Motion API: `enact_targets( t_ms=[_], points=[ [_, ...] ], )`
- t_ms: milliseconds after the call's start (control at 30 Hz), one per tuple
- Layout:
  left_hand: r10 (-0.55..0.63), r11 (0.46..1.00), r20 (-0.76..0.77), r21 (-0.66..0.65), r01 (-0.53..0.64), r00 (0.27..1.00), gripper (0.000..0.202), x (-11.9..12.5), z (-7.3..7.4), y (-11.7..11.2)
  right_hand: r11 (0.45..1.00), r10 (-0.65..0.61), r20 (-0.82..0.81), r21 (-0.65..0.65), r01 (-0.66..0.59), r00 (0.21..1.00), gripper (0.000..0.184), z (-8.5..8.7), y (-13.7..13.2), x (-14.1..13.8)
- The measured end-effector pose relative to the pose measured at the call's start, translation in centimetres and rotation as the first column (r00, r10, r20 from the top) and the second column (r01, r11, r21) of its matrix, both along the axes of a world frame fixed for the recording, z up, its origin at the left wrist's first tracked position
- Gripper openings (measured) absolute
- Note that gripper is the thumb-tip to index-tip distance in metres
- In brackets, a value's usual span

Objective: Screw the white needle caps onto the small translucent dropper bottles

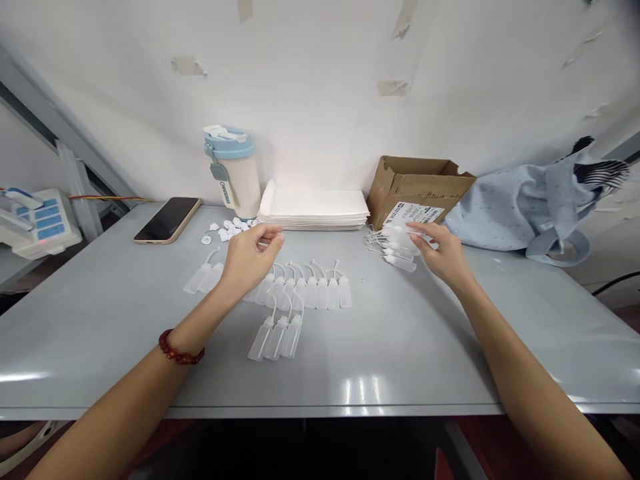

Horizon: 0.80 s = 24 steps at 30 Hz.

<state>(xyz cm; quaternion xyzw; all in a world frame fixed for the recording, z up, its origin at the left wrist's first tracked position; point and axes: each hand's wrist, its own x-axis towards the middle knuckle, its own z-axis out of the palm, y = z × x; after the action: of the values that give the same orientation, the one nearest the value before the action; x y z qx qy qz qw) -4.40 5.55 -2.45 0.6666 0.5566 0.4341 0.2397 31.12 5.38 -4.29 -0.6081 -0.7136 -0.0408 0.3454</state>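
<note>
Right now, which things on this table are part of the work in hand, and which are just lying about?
In hand: left hand over the bottle rows; right hand at the bottle pile; loose white caps; probably the cardboard box.
Lying about: phone; tumbler; white trays; blue bag.

On our table (450, 360) we see a row of bottles (310, 292) in the middle, three more bottles (277, 337) before it, caps (231, 230) behind it to the left, a phone (167, 219) further left, a tumbler (233, 172) and a stack of trays (314, 208) at the wall behind, and at the right a box (417, 183) with a pile of bottles (395, 257) before it.
</note>
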Motion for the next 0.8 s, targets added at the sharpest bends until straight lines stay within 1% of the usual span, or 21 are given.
enact_targets(
  t_ms=[133,233,300,467,633,733,800],
  points=[
    [0.049,0.999,-0.007,0.007,-0.049,0.999,0.030,-0.7,-0.2,0.9,0.998,0.057,0.044,-0.034,-0.056,0.997,0.025,0.9,-1.0,-0.6],
    [0.069,0.998,-0.007,0.002,-0.069,0.998,0.030,-1.0,-0.3,1.3,0.992,0.093,0.084,-0.090,-0.085,0.992,0.024,1.5,-1.6,-0.6],
    [0.072,0.997,-0.011,-0.003,-0.072,0.997,0.030,-1.1,-0.4,1.3,0.989,0.108,0.134,-0.120,-0.092,0.985,0.023,1.5,-1.7,-0.3],
    [0.090,0.996,-0.054,0.000,-0.090,0.994,0.029,-1.7,-0.5,1.8,0.987,0.134,0.269,-0.120,-0.105,0.954,0.016,1.0,-1.4,0.1],
    [0.181,0.983,-0.175,0.034,-0.178,0.968,0.029,-3.9,-0.7,3.4,0.981,0.171,0.313,-0.142,-0.132,0.934,0.013,0.6,-1.3,0.0],
    [0.235,0.972,-0.290,0.054,-0.229,0.928,0.025,-5.5,-0.7,4.2,0.981,0.182,0.313,-0.122,-0.151,0.932,0.012,0.4,-1.2,0.1],
    [0.249,0.968,-0.370,0.060,-0.244,0.895,0.023,-6.3,-0.8,4.6,0.980,0.193,0.314,-0.101,-0.170,0.929,0.012,0.5,-1.3,0.0]
  ],
)
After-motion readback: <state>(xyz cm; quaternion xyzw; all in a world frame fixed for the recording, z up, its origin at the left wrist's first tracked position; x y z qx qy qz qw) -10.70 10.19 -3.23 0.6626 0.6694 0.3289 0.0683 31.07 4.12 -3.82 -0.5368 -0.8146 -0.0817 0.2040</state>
